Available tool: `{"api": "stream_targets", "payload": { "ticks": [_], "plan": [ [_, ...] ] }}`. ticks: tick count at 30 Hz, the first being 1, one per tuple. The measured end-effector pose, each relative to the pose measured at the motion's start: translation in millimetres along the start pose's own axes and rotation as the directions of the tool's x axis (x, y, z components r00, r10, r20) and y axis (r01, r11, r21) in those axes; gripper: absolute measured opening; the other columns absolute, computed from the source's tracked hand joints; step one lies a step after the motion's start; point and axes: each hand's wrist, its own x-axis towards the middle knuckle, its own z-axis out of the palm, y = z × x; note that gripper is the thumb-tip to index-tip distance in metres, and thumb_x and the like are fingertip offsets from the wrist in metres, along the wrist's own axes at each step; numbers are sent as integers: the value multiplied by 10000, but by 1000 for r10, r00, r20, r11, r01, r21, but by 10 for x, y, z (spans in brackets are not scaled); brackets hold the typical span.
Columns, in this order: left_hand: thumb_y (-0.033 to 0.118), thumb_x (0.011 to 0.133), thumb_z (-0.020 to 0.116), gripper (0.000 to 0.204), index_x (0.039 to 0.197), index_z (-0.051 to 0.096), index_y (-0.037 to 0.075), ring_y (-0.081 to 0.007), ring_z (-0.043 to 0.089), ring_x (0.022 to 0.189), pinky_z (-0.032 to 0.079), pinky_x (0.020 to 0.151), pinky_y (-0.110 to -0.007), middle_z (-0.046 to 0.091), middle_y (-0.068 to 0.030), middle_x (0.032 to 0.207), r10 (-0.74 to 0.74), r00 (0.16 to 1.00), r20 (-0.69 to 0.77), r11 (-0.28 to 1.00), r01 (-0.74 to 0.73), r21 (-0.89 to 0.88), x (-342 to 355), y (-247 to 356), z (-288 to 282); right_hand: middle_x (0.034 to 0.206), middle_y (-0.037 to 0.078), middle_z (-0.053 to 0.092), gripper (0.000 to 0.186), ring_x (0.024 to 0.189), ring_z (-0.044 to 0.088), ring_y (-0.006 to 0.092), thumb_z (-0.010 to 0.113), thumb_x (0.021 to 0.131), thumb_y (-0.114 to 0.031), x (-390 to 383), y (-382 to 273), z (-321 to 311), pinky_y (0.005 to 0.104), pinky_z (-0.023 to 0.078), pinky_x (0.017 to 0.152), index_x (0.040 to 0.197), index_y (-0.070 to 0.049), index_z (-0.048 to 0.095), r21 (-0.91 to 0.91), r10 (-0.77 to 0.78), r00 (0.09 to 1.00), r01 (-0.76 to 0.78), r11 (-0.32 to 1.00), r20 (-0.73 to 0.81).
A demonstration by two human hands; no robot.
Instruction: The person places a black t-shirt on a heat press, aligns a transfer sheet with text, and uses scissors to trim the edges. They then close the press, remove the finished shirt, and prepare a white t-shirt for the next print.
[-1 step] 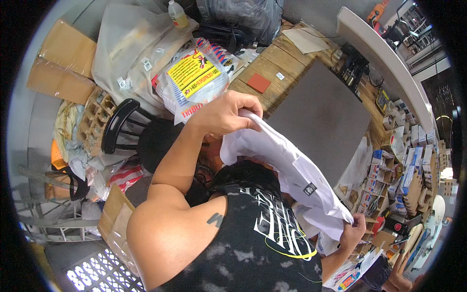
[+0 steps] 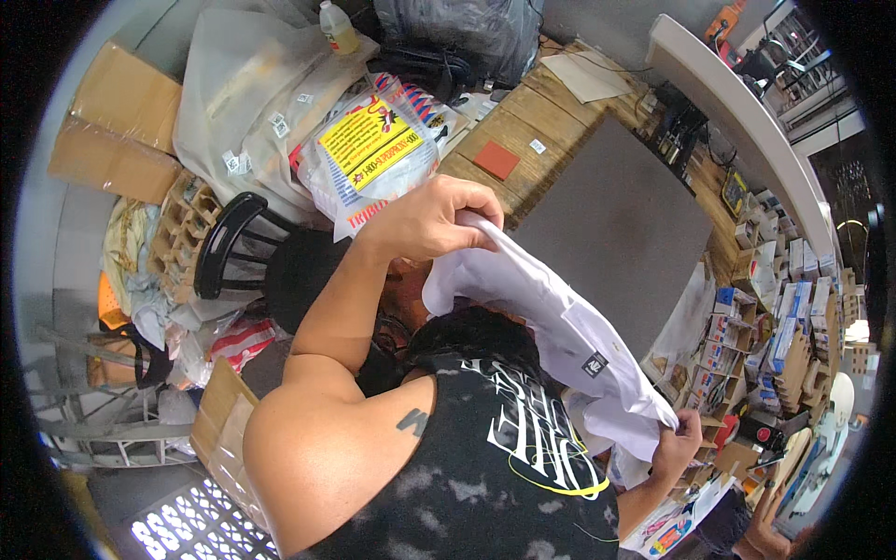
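Note:
A white garment [image 2: 551, 289] with a small black label is stretched between my two hands. My left hand [image 2: 448, 215], at its upper left end, has thumb and fingers closed on the edge. At the lower right end, my right hand [image 2: 684, 434] pinches the other edge. The cloth hangs in soft folds between them, beside a dark grey mat [image 2: 621, 215]. Dark hair and a black sleeveless top cover the garment's lower left side, so its full shape is hidden.
A wooden table [image 2: 523, 112] holds a red-brown square [image 2: 497, 160]. Clear plastic bags [image 2: 252, 103] and a bottle [image 2: 338, 28] lie at the far left, near a black chair [image 2: 229, 243]. Shelves of small boxes [image 2: 784, 317] stand at the right. Another person's arm [image 2: 767, 537] shows lower right.

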Motion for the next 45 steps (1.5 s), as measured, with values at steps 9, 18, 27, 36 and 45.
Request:
{"api": "stream_targets", "payload": {
  "ticks": [9, 18, 27, 36, 45],
  "plan": [
    [-17, 761, 729, 102, 853, 686, -3, -141, 614, 755, 475, 676, -291, 644, -48, 825, -131, 973, 192, 986, 148, -74, 314, -732, -448, 759, -20, 489, 173, 687, 426, 84, 659, 709, 48, 150, -281, 189, 224, 344, 632, 789, -41, 534, -36, 231, 972, -229, 973, 34],
    [6, 815, 752, 146, 957, 724, -13, -116, 650, 874, 501, 815, -257, 717, -44, 938, -221, 924, 311, 716, 371, -591, 524, -1482, -726, 772, -15, 544, 471, 689, 483, 88, 816, 841, -417, 206, -959, 276, 246, 371, 651, 857, -68, 500, 447, 3, 993, -54, 893, 116],
    [-39, 814, 737, 132, 945, 742, -18, -93, 663, 805, 527, 752, -241, 736, -43, 887, -105, 945, 311, 724, 287, -627, 638, -1694, -754, 835, 36, 555, 332, 771, 492, 122, 827, 773, -160, 254, -1132, 411, 257, 373, 717, 852, -58, 521, 344, 31, 994, -64, 937, 101],
    [-65, 775, 713, 159, 924, 749, -20, -95, 648, 803, 502, 747, -223, 716, -39, 866, -105, 925, 365, 744, 316, -589, 711, -1640, -814, 837, 37, 540, 326, 738, 474, 122, 829, 734, -94, 279, -1097, 458, 258, 365, 677, 832, -58, 521, 322, 73, 992, -102, 941, 101],
    [-55, 802, 727, 142, 936, 750, -11, -102, 668, 794, 532, 744, -243, 733, -53, 880, -113, 933, 342, 752, 305, -585, 683, -1637, -762, 813, 32, 533, 326, 718, 469, 117, 833, 724, -89, 398, -1133, 441, 248, 361, 654, 818, -55, 523, 329, 72, 990, -109, 938, 121]
  ]
}}
